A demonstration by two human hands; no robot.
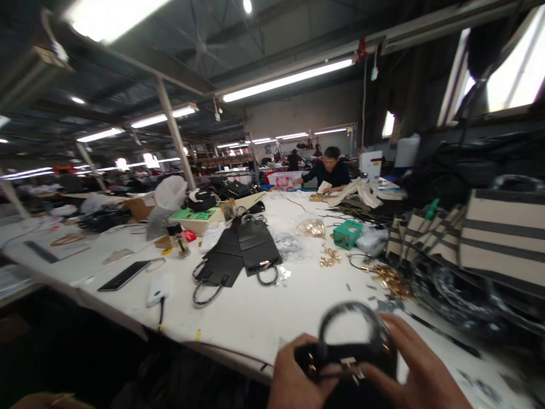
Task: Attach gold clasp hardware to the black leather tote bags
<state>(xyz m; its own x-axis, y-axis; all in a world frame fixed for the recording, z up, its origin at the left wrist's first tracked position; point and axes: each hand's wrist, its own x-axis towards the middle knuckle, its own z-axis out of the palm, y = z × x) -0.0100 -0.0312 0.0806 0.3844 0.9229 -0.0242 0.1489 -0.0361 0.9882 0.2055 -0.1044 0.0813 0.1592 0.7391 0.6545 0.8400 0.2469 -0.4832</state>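
- Between the left fingers (pixel 294 351) and right fingers (pixel 402 334) sits a small black bag (pixel 369 352), gripped from both sides, thumbs near its metal clasp (pixel 348 361).
- Just above the fingers, the handle (pixel 353 307) arches upright; it is best kept there, clear of the thumbs.
- Blur hides how the clasp sits, so bracing the bag on the white surface (pixel 255 326) beyond the fingers would probably steady the work; even, light pressure should spare the sides from creasing.
- Right of the right fingers, a black strip (pixel 443 335) lies where a sleeve could catch it.
- Ahead of the fingers, loose gold fittings (pixel 330 257) might scratch the bag; better to work well apart from them.
- Ahead and leftward lie flat black bags (pixel 260 244), handles attached.
- Farther off, a person (pixel 334 173) bends over pale pieces.
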